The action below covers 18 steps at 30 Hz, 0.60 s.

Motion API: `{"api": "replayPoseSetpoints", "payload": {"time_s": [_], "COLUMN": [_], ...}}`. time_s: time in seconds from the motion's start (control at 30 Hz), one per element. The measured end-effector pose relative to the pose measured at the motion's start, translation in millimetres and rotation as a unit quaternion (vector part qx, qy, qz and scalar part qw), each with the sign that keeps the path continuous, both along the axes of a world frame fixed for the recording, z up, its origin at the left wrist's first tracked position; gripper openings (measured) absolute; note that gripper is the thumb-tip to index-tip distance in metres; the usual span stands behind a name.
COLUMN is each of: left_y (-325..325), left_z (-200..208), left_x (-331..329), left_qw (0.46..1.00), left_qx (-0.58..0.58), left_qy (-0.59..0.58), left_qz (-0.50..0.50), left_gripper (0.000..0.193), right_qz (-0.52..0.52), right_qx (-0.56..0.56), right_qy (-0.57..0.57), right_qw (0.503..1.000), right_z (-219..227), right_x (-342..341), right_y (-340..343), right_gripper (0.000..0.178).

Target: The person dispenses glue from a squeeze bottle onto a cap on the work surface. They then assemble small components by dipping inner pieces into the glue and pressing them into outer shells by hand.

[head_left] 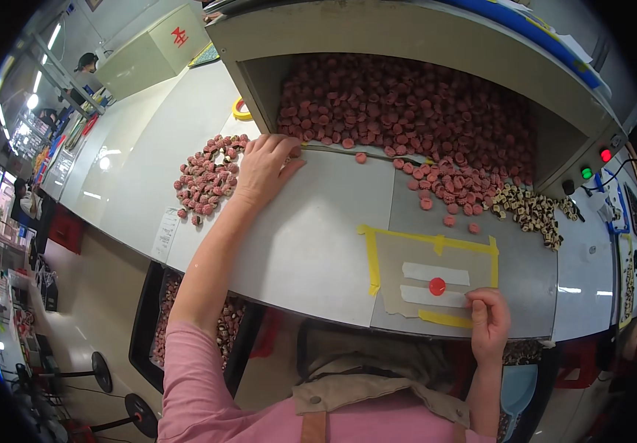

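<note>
My left hand (265,168) is at the left post of the large grey box, beside a pile of small reddish-pink round pieces (206,181), some showing dark and cream parts. Its thumb stands away from the bent fingers, and no held thing shows. On the right, my right hand (490,319) is closed, with finger and thumb drawn together at the edge of a tan pad (392,258) framed in yellow tape. Anything in that pinch is hidden or too small to make out. A flat red disc (437,286) lies on the pad, across two white strips (436,274).
The open-fronted grey box (259,85) holds a heap of reddish-pink round caps (407,103), spilling onto the table (311,251). Cream-and-black small pieces (529,210) lie at right. A yellow tape roll (241,109) sits beside the box. Below stand a black crate (145,347) and a blue scoop (518,387).
</note>
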<state>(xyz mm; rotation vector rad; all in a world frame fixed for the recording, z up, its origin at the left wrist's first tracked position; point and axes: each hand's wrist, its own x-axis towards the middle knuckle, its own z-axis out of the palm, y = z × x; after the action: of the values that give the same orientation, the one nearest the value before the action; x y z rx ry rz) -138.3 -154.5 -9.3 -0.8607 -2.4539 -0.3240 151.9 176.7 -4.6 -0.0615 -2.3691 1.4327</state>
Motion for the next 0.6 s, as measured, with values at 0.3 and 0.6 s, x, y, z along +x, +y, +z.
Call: {"api": "replayPoseSetpoints", "payload": {"time_s": [0.3,0.6], "left_y": [-9.1,-69.2], "left_z": [-14.2,-21.2], "left_x": [-4.6,-21.6], "left_qw": [0.992,0.98], "left_qx": [-0.072,-0.093], "left_qy": [0.005,0.066], "left_qz": [0.102,0.162], "left_gripper": [0.015,0.015], "right_qz": [-0.019,-0.082], "right_qx": [0.03,0.036], "right_qy": [0.012,0.115], "right_qw": [0.999,0.989], "right_z": [-13.7,17.9], "right_x": [4.9,44.9], "right_y": [13.3,38.7], "right_gripper": [0.006,0.007]}}
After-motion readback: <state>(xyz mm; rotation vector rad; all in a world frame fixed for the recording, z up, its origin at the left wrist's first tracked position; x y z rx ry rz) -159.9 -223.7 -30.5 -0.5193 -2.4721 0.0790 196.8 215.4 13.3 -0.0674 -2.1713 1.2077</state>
